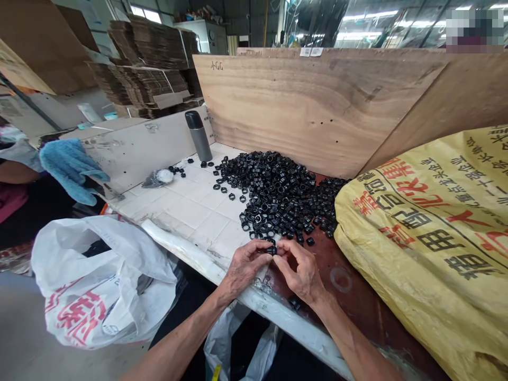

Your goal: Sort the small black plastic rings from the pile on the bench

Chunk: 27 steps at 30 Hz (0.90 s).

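Pinching a small black ring [272, 250] between thumb and forefinger, the left hand [246, 265] meets the right hand [300, 271], whose thumb and fingertip also grip it, just this side of a heap of similar rings [273, 185] (some scattered loose). Right of the heap lies a yellow sack [416, 254]; a grey flask [200, 142] stands leftward.

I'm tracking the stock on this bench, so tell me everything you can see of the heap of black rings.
The heap of black rings is a loose mound of many small, glossy, plastic-looking pieces with open centres, lying at mixed angles. It sits before the upright wooden board, spreading from the pale tiled surface onto the dark red surface. A few stray rings lie off its left edge. Its right end reaches the yellow sack; contact is unclear.
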{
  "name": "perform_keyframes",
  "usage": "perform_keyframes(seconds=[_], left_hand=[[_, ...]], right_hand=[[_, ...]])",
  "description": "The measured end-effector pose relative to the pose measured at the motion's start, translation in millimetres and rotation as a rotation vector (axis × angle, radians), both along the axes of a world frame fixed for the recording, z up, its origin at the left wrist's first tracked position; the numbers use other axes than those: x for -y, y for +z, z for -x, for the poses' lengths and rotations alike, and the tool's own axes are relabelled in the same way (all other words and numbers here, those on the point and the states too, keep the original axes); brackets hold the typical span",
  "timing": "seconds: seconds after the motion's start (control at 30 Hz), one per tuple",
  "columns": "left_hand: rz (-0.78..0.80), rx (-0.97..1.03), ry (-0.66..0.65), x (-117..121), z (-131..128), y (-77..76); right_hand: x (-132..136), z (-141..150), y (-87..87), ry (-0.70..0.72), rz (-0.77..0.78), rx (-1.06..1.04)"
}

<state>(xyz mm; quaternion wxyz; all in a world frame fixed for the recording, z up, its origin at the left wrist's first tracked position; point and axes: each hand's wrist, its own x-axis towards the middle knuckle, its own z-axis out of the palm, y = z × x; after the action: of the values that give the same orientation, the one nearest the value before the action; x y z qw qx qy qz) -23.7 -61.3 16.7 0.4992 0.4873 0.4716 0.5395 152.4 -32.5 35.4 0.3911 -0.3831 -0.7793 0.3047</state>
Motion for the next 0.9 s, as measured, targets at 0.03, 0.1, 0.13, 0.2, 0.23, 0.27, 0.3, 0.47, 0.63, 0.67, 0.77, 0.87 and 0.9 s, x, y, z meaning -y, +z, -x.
perform_keyframes(seconds=[0.03,0.1,0.13,0.2,0.23,0.27,0.3,0.47,0.63,0.67,0.77,0.87,0.9], left_hand=[[-0.002,-0.011,-0.005,-0.1,0.2,-0.1],[-0.008,-0.040,-0.004,-0.5,0.6,0.3],[-0.007,-0.051,-0.003,-0.6,0.6,0.7],[0.007,-0.037,-0.008,-0.5,0.1,2.1],[0.023,-0.012,-0.016,-0.2,-0.3,2.8],[0.041,0.016,-0.031,0.1,-0.7,3.3],[0.054,0.039,-0.048,0.6,-1.1,3.5],[-0.133,-0.118,-0.043,2.7,-0.3,-0.7],[-0.269,-0.226,-0.108,3.6,-0.4,-1.7],[-0.209,-0.178,-0.103,3.6,-0.9,-0.6],[0.016,-0.009,-0.066,2.8,-2.0,1.9],[0.051,0.006,-0.042,1.1,-0.7,-1.3],[0.012,-0.029,-0.035,0.5,0.0,-3.4]], right_hand=[[-0.6,0.0,-0.8,0.001,-0.001,-0.003],[-1.3,-0.1,-3.0,-0.017,0.008,0.027],[-1.4,-0.1,-4.0,-0.031,0.017,0.041],[-1.2,-0.1,-5.3,-0.037,0.024,0.041],[-0.9,0.0,-5.5,-0.024,0.019,0.030],[-0.7,0.2,-5.6,-0.013,0.011,0.016],[-0.5,0.4,-5.6,-0.006,0.008,0.007],[-1.8,1.6,-6.9,-0.044,0.125,0.063],[-3.9,1.2,-5.2,-0.018,0.277,0.129],[-3.6,1.0,-4.3,-0.025,0.275,0.111],[-1.7,1.0,-3.0,-0.026,0.214,0.022],[-0.1,1.8,-4.7,0.021,0.203,-0.027],[0.2,2.0,-5.3,0.023,0.246,-0.043]])
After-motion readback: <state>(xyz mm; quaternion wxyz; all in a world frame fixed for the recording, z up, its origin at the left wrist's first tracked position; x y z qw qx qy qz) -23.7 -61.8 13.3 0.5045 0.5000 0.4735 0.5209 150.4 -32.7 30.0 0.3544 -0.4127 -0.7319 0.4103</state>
